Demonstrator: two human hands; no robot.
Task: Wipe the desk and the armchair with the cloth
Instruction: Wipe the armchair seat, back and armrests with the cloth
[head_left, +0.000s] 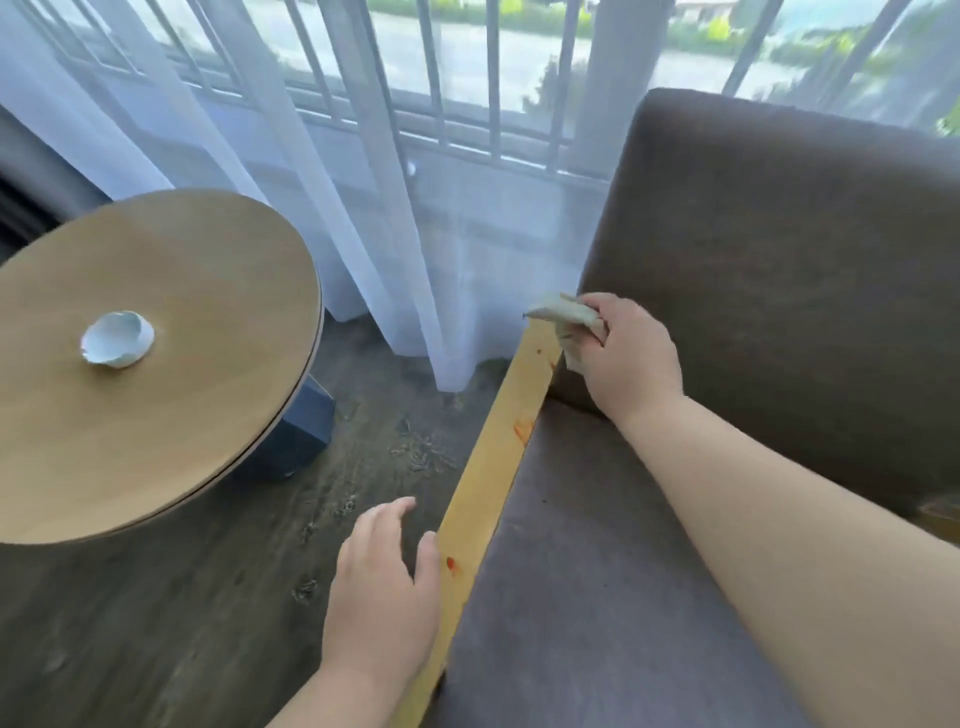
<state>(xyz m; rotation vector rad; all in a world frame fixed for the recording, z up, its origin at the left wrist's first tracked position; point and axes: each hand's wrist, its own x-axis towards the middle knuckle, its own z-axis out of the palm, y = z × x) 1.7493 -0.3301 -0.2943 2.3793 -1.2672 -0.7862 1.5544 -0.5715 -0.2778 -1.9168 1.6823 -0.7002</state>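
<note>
Right hand (626, 353) reaches to the far end of the armchair's wooden armrest (493, 467), fingers (597, 312) curled and pinching a bunched pale cloth (563, 317). Cloth pokes out past the fingers toward the curtain (311, 182) and touches the armrest end where it meets the brown backrest (779, 260). Left hand (382, 587) sits at the near part of the same armrest, fingers (379, 525) loosely spread, holding nothing; the thumb lies against the rail's outer edge. Reddish smears on the wood: one just beside the left thumb (451, 565), another (522, 428) midway between the two hands, faint specks just below the cloth. Grey seat cushion (597, 571) lies right of the rail, under the right forearm. Round wooden surface (156, 441) stands well left of both hands, with a broken white shell-like piece (117, 339) on it. Dark wood floor (208, 597) lies under the left hand.
</note>
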